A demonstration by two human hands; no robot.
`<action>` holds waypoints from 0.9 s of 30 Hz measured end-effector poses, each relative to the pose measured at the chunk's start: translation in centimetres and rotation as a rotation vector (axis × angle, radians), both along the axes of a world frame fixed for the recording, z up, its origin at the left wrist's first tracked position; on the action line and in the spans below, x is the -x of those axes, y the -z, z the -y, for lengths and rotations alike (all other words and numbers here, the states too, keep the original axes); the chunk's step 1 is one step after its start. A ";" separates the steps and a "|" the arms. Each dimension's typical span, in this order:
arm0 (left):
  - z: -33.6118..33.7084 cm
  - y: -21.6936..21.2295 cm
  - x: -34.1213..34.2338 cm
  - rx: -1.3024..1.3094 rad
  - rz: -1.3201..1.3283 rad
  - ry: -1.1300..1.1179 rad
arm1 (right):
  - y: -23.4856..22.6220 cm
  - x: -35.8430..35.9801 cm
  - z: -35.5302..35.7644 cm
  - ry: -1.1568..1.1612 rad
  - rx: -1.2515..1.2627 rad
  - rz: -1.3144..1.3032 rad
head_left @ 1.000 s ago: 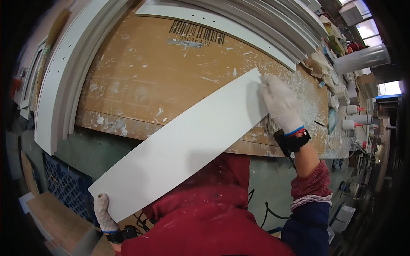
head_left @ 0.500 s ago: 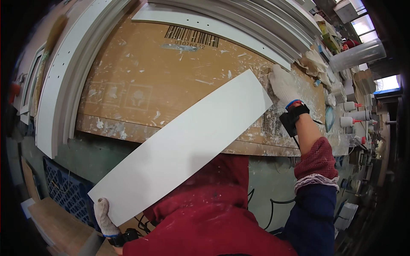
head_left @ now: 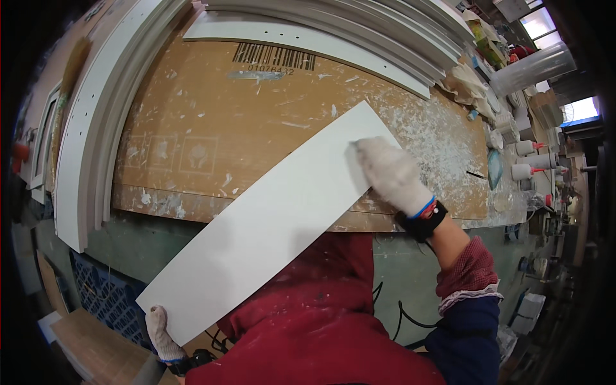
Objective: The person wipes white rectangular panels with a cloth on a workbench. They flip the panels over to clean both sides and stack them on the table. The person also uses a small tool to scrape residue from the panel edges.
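A long white board lies slantwise from the lower left up across the cardboard's near edge. My left hand, in a pale knit glove, grips the board's near-left end, its thumb on top and the fingers hidden underneath. My right hand, gloved alike, rests over the board's far-right end. Its fingers are curled down toward the white face; what they hold, if anything, is hidden beneath the hand. A black strap is round the right wrist.
Paint-flecked cardboard covers the worktop. White mouldings stand along the left, and more white strips run across the back. At right are red-tipped bottles and a clear plastic cylinder. A blue crate sits below left.
My right hand has moved left and nearer from beside the board's far end to on top of its face. The left hand keeps its grip, and the board has barely shifted.
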State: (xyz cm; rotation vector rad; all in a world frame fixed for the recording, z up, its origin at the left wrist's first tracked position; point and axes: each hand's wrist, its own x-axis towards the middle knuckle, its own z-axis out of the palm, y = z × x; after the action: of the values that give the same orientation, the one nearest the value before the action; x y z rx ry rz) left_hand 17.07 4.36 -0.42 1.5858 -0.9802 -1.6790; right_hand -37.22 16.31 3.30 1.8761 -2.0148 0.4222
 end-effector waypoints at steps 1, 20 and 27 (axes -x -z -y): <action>-0.1 -0.5 0.7 0.007 0.000 0.001 | -0.7 2.4 -0.6 0.083 0.004 0.035; 1.6 -7.4 3.8 0.041 0.101 0.006 | -0.2 10.2 -5.4 0.451 -0.048 0.049; 0.5 -12.3 4.4 0.765 0.495 -0.028 | -6.9 -0.8 -5.5 0.353 -0.139 1.270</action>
State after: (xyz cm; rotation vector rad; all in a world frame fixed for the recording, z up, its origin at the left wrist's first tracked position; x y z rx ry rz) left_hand 12.67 3.87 11.89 1.4568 -1.5896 -0.7168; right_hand -36.46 21.81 10.21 1.2931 -3.0788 1.7009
